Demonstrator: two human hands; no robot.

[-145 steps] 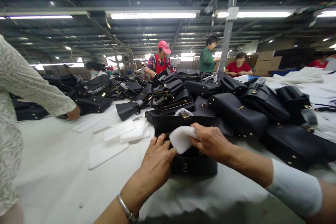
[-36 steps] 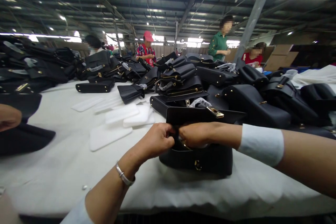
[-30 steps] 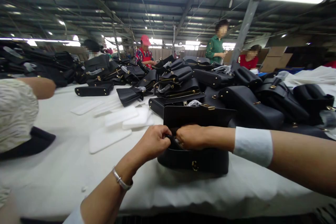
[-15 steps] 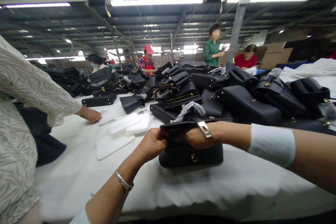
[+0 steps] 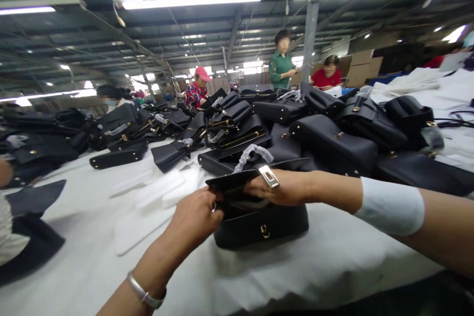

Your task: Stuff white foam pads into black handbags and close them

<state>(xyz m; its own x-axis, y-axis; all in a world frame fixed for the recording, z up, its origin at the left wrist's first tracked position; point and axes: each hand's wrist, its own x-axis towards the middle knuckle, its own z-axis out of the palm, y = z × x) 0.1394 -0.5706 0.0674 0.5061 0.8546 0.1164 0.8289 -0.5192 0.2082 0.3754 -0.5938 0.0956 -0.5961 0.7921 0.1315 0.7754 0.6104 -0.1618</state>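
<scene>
Two bare hands are busy at one smooth black handbag with gold fittings [image 5: 240, 232], standing on the white cloth-covered table [image 5: 340, 261] just below the centre of the frame. The left hand [image 5: 196, 215] has its fingers closed on the left edge of the opening. Over to the right hand [image 5: 277, 187]: gripping a white foam pad 4.8 seconds ago, now reaching inside, fingers partly hidden, and I can't tell whether they hold anything! The black flap [image 5: 237, 177], upright a second back, now leans forward over that hand, its shiny rectangular metal clasp plate [image 5: 268, 177] showing in front of it. And a co-worker's arm [image 5: 4, 174], just now stretched toward the flat white foam pads [image 5: 159, 191] left of centre, is at the left edge.
</scene>
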